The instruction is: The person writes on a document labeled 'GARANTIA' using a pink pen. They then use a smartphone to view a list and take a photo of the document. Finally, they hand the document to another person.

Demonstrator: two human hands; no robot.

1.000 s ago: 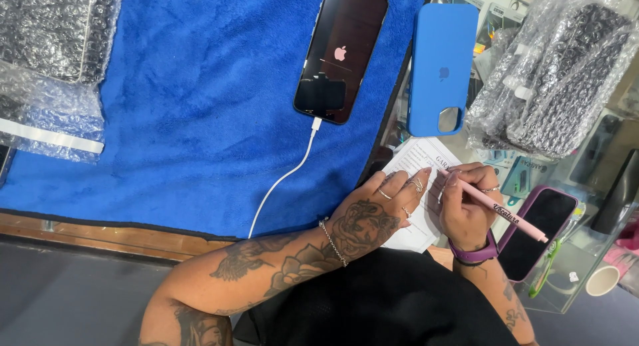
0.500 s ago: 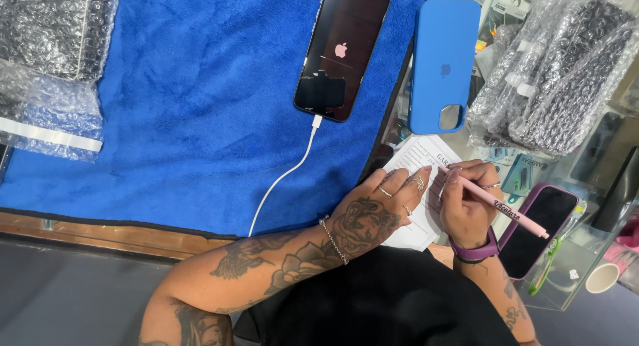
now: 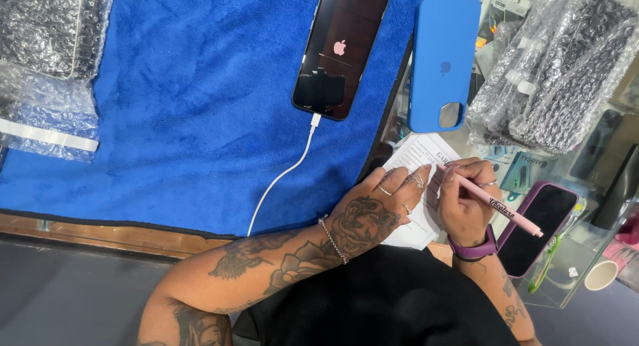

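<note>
The pink pen (image 3: 491, 203) looks light, stiff and a bit slick, best pinched low near the tip. Right hand (image 3: 462, 209) has its fingers (image 3: 459, 175) curled tight around it, tip on the paper slip (image 3: 418, 161) at the counter's near edge beside the blue towel (image 3: 200, 120). Left hand (image 3: 373, 209) lies flat, fingers spread, pinning that thin, floppy slip.
</note>
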